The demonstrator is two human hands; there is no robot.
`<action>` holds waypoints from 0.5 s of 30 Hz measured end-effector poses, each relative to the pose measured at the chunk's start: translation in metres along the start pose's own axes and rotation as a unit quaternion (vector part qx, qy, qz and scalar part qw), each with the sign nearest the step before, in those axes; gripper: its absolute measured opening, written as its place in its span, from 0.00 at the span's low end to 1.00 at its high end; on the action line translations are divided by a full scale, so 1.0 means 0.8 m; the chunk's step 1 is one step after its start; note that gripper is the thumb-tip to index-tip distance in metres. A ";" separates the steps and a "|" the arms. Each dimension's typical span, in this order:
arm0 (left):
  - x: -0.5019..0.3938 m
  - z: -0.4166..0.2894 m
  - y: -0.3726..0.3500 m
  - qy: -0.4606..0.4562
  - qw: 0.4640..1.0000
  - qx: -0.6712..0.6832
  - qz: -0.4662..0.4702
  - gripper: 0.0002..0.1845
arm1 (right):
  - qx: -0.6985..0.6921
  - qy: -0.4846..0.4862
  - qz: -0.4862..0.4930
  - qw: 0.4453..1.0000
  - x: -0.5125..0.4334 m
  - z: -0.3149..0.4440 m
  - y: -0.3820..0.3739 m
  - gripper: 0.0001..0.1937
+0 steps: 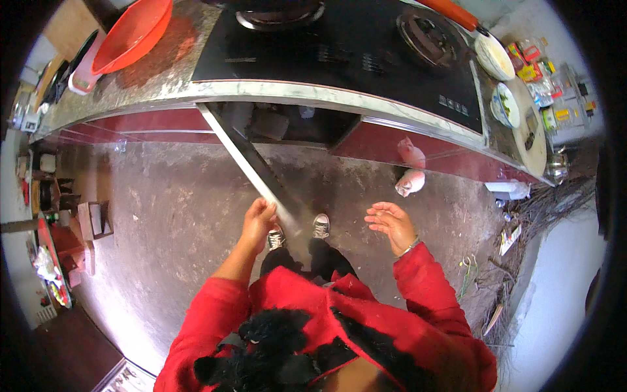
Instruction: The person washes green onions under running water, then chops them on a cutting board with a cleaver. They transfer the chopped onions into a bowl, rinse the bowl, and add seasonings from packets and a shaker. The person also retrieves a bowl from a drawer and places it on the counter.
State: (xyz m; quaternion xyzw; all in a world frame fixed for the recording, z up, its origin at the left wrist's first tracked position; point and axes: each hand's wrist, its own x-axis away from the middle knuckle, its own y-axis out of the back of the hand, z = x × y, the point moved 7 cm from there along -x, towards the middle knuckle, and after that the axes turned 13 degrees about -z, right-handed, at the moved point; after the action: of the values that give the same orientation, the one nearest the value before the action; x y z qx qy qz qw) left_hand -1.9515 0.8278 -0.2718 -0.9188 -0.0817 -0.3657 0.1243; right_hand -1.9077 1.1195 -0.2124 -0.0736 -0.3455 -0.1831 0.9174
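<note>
A cabinet door [245, 169] with a pale top edge stands swung out from under the counter. Its free end is blurred. My left hand [259, 220] has its fingers and thumb closed at the door's edge, above my left shoe. Behind the door, the dark cabinet interior [274, 122] shows, with a few boxy things that are hard to make out. My right hand [392, 225] is held in the air over the floor, fingers slightly bent and apart, nothing in it.
Above the cabinet is a black glass cooktop [338, 63]. An orange plastic basin [132, 39] rests on the counter at left. Bowls [504, 105] and a round board [531, 142] sit at right. A small whitish thing [410, 182] lies on the floor by a red panel. Twigs [553, 201] line the right wall.
</note>
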 end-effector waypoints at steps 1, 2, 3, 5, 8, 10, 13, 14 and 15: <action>0.011 0.001 0.027 0.010 0.999 -0.028 -0.010 0.04 | 0.003 0.000 0.002 1.000 -0.010 -0.006 -0.014 0.12; 0.019 0.000 0.056 0.013 0.999 -0.032 -0.032 0.04 | 0.011 0.002 0.006 1.000 -0.022 -0.012 -0.029 0.10; 0.025 0.000 0.084 0.018 0.998 -0.035 -0.051 0.04 | 0.019 0.007 -0.005 1.000 -0.034 -0.017 -0.042 0.10; 0.031 -0.005 0.138 -0.024 0.992 -0.069 -0.102 0.05 | 0.035 0.015 -0.032 0.999 -0.059 -0.028 -0.068 0.10; 0.041 -0.025 0.201 -0.057 0.986 -0.095 -0.124 0.06 | 0.058 0.023 -0.064 0.996 -0.107 -0.048 -0.102 0.11; 0.039 -0.028 0.237 -0.048 0.984 -0.096 -0.140 0.06 | 0.083 0.019 -0.073 0.994 -0.148 -0.064 -0.124 0.11; 0.040 -0.041 0.266 -0.045 0.981 -0.088 -0.168 0.07 | 0.134 0.026 -0.078 0.988 -0.224 -0.084 -0.160 0.13; 0.040 -0.041 0.275 -0.046 0.978 -0.085 -0.185 0.07 | 0.155 0.029 -0.081 0.984 -0.248 -0.087 -0.168 0.13; 0.040 -0.039 0.286 -0.049 0.974 -0.083 -0.205 0.07 | 0.175 0.033 -0.079 0.981 -0.275 -0.091 -0.179 0.14</action>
State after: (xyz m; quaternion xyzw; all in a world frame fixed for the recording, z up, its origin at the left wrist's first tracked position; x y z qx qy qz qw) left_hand -1.8935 0.6023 -0.2663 -0.9064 -0.2435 -0.3434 -0.0345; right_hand -2.0716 1.0313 -0.4108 0.1214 -0.3465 -0.1942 0.9097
